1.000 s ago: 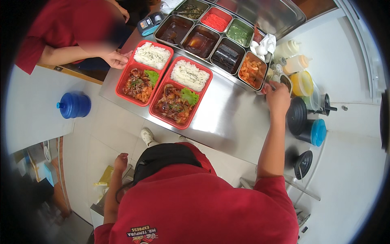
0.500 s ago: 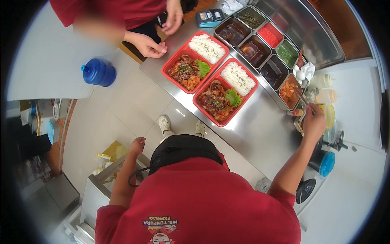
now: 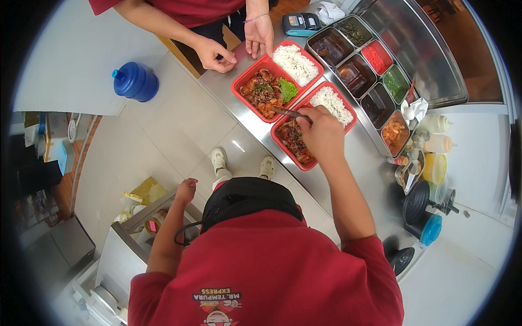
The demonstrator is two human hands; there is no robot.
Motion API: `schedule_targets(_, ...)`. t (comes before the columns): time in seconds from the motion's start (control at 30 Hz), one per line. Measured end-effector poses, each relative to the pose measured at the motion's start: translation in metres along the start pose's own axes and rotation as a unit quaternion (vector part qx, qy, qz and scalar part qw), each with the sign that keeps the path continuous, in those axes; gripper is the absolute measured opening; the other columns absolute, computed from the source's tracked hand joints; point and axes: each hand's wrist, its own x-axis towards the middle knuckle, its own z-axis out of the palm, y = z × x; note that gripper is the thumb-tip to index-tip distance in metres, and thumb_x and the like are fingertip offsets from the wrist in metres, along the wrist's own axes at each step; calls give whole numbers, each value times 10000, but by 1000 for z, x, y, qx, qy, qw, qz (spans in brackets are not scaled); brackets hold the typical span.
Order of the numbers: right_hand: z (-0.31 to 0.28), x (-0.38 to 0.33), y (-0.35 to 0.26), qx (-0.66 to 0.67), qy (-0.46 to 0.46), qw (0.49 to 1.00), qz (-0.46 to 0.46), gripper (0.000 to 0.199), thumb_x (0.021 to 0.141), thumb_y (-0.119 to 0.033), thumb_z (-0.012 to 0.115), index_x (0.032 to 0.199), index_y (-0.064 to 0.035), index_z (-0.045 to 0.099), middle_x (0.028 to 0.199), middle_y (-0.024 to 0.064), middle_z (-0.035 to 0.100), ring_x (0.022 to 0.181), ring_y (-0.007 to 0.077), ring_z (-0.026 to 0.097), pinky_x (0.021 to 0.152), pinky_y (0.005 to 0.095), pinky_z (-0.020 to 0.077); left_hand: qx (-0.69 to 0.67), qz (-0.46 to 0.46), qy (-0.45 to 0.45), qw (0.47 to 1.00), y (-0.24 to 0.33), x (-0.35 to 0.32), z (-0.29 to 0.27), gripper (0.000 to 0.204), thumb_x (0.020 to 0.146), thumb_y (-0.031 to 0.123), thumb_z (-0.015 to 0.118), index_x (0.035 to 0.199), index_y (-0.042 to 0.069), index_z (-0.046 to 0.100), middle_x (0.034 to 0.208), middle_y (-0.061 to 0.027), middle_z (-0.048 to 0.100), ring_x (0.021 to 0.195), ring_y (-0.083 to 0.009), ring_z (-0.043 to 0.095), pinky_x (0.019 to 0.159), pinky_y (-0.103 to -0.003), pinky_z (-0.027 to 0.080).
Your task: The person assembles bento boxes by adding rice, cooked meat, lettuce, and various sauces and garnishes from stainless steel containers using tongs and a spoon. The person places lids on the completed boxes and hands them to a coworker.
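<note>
My right hand [image 3: 322, 133] is closed on a pair of dark tongs [image 3: 292, 112]. Their tips touch the food at the lower edge of the left red meal box [image 3: 237, 93], beside sauced meat, lettuce [image 3: 287, 90] and white rice [image 3: 294, 64]. Under my right hand lies the second red meal box [image 3: 352, 120], holding rice [image 3: 331, 105] and sauced meat [image 3: 292, 140]; the hand covers its lettuce. My left hand [image 3: 186, 190] hangs low on the left, away from the counter, fingers loosely bent and nothing visible in it.
Across the counter [image 3: 356, 179], a co-worker's hands [image 3: 259, 35] hover by the left box. Steel topping pans [image 3: 376, 104] line the right side, near squeeze bottles [image 3: 436, 143] and black lids [image 3: 416, 201]. A small printer [image 3: 300, 24] stands at the back; a blue water jug [image 3: 136, 81] is at left.
My right hand has moved left from the orange topping pan to the meal boxes, carrying the tongs. The co-worker's hands have come closer to the left box. My left hand has barely moved.
</note>
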Motion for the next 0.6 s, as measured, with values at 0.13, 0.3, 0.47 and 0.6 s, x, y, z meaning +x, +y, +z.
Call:
schedule_targets(0.13, -6, -2, -6, 4, -4, 1000, 22, 126, 727, -172, 626, 816, -83, 635, 771, 90, 573, 655, 266, 581, 590, 351, 469, -46, -14, 9, 999, -29, -5, 7, 214, 789, 112, 467, 953, 77, 600, 912, -147, 610, 856, -301, 582, 744, -354, 462)
schedule_targets(0.3, -60, -18, 20, 40, 85, 993, 69, 180, 721, -185, 656, 857, -69, 640, 809, 105, 593, 659, 254, 589, 607, 330, 464, -11, -41, -9, 999, -69, -8, 16, 220, 787, 106, 472, 962, 65, 597, 922, -142, 617, 857, -276, 597, 743, -345, 466)
schedule_targets(0.47, -138, -55, 101, -107, 200, 943, 242, 204, 725, -186, 648, 886, -60, 654, 820, 142, 606, 718, 271, 600, 646, 336, 461, -26, -13, -10, 1000, -64, -4, 9, 230, 770, 78, 463, 953, 47, 599, 906, -136, 627, 865, -260, 603, 761, -321, 465)
schedule_targets(0.6, -147, -74, 173, -268, 85, 897, 342, 225, 712, -258, 629, 878, -109, 664, 896, 144, 607, 806, 307, 593, 716, 386, 464, -16, 13, -13, 1000, -24, 3, -2, 224, 766, 79, 477, 953, 55, 599, 866, -131, 626, 820, -259, 603, 733, -323, 467)
